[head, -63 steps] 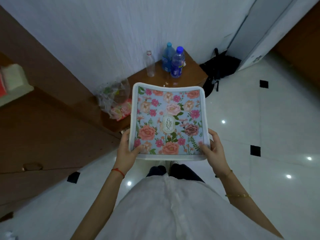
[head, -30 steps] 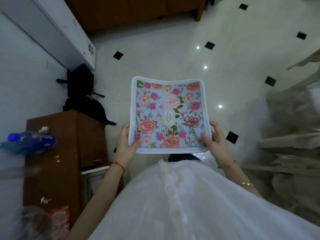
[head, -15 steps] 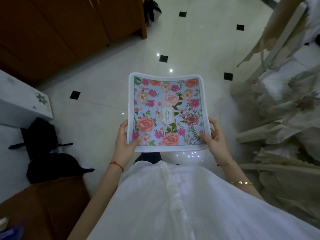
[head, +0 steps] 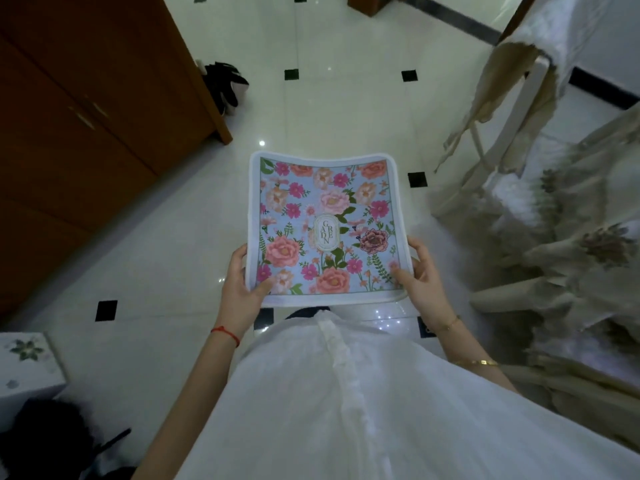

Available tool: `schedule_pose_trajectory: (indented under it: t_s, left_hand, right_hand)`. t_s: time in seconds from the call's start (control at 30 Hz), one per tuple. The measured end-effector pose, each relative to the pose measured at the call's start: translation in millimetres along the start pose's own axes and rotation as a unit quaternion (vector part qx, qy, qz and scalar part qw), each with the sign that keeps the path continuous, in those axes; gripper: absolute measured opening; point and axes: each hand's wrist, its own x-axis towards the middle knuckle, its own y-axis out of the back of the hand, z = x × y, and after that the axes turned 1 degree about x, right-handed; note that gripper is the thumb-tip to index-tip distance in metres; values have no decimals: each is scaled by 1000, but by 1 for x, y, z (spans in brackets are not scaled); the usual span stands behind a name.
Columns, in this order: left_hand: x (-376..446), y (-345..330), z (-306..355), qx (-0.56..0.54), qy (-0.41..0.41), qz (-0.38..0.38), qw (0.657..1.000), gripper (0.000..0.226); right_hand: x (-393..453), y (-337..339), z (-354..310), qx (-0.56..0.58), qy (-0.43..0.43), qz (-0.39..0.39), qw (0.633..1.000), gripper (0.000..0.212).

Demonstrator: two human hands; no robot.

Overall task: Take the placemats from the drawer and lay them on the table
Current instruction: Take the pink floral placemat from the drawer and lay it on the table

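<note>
I hold a floral placemat (head: 325, 226) flat in front of my body, blue with pink and peach flowers, a white border and a "GARDEN" label in the middle. My left hand (head: 240, 285) grips its near left corner, thumb on top. Gripping the near right corner is my right hand (head: 420, 278). Whether more mats lie under the top one, I cannot tell. No drawer or table top is in view.
A brown wooden cabinet (head: 86, 126) stands at the left. White tiled floor (head: 332, 109) with small black insets stretches ahead. Chairs draped in pale torn covers (head: 554, 237) fill the right side. A black bag (head: 225, 84) sits by the cabinet, a white box (head: 27, 365) at lower left.
The view has swung round from the corner with the low wooden stand and bottles to the open floor and covered chairs. The placemat stays held the same way in both hands.
</note>
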Motion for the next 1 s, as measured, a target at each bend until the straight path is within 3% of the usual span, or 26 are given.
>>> schedule_pose_trajectory:
  t_s: [0.4, 1.0]
  left_hand:
    - [237, -36, 81, 14, -23, -111, 993, 61]
    - [611, -231, 242, 30, -38, -212, 976, 62]
  right_hand:
    - [169, 3, -64, 50, 1, 121, 991, 42]
    - [504, 140, -212, 66, 38, 246, 966, 41]
